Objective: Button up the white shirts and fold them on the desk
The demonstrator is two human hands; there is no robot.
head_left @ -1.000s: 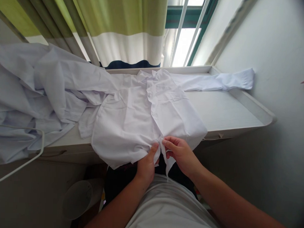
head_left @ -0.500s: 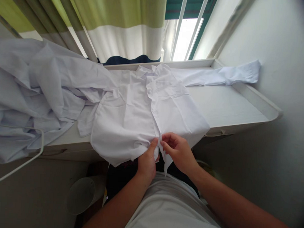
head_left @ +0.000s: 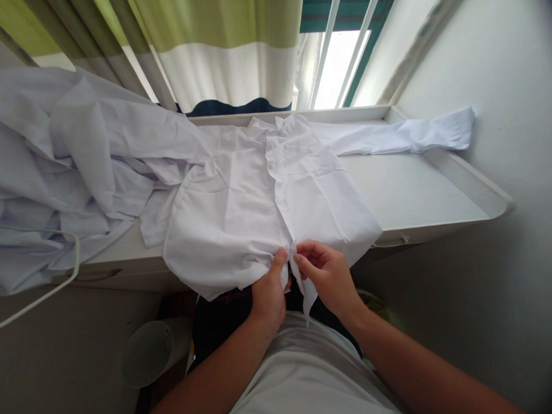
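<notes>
A white button-up shirt (head_left: 226,211) lies front side up on the white desk, its collar toward the window and one sleeve stretched out to the right. The lower hem hangs over the desk's near edge. My left hand (head_left: 269,288) is closed on the left front panel, thumb on top near the front opening. Just to its right, my right hand (head_left: 325,272) pinches the edge of the other front panel between thumb and fingers. A pointed corner of that panel dangles below. Any button between the fingertips is too small to make out.
More crumpled white cloth (head_left: 79,152) is heaped on the left of the desk (head_left: 421,188). A white cable or bar (head_left: 77,260) crosses in front of it. A pale bin (head_left: 148,353) stands on the floor below. Curtains (head_left: 227,60) hang behind, and a wall (head_left: 532,119) rises at right.
The dangling corner of the right panel has swung slightly to the right. Both hands keep their hold on the shirt with only a tiny shift.
</notes>
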